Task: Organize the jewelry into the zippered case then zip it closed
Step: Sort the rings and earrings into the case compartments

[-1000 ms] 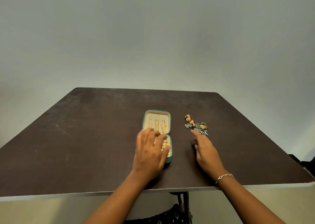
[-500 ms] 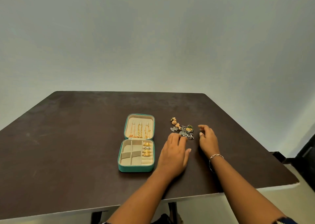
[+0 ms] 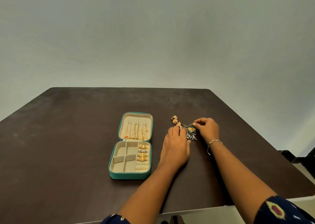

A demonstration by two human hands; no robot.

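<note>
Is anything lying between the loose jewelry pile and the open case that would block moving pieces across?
Nothing visible does. Only bare table separates the loose jewelry pile from the open case. The left hand and right hand already reach the pile.

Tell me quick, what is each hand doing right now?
Left hand: open, fingertips at the jewelry pile, holding nothing visible.
Right hand: fingers pinched on the pile; grip unclear.

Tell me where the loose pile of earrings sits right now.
In the head view, the loose pile of earrings lies on the table right of the open teal case, between the left hand and right hand.
</note>
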